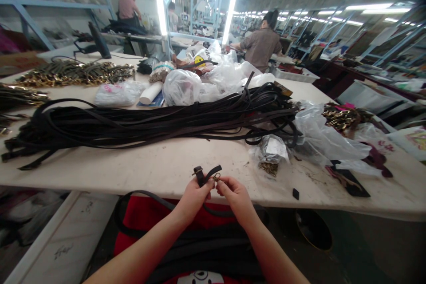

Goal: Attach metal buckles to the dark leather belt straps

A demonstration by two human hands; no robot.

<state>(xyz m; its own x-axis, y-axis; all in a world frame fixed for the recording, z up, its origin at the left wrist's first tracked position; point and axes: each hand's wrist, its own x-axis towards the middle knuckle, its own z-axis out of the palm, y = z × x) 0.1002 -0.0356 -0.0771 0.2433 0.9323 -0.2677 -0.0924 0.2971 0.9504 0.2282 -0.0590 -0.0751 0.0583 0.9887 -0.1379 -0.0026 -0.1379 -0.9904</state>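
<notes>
Near the table's front edge, my left hand (199, 193) is closed on a dark strap (213, 171); a buckle (197, 170) shows at its upper end. Right beside it, my right hand (232, 190) pinches a small brass-coloured metal fitting (216, 177) against the strap; its exact kind is too small to tell. The two hands nearly touch. A length of the strap hangs below them in a loop over my lap. Beyond my hands lies a long bundle of dark straps (159, 122) across the table.
A plastic bag of small brass pieces (270, 155) lies to the right of my hands. Metal-fitted straps (76, 73) are heaped at the left back. Crumpled clear plastic bags (186, 86) sit behind the bundle. A person (262, 44) works farther back on the right.
</notes>
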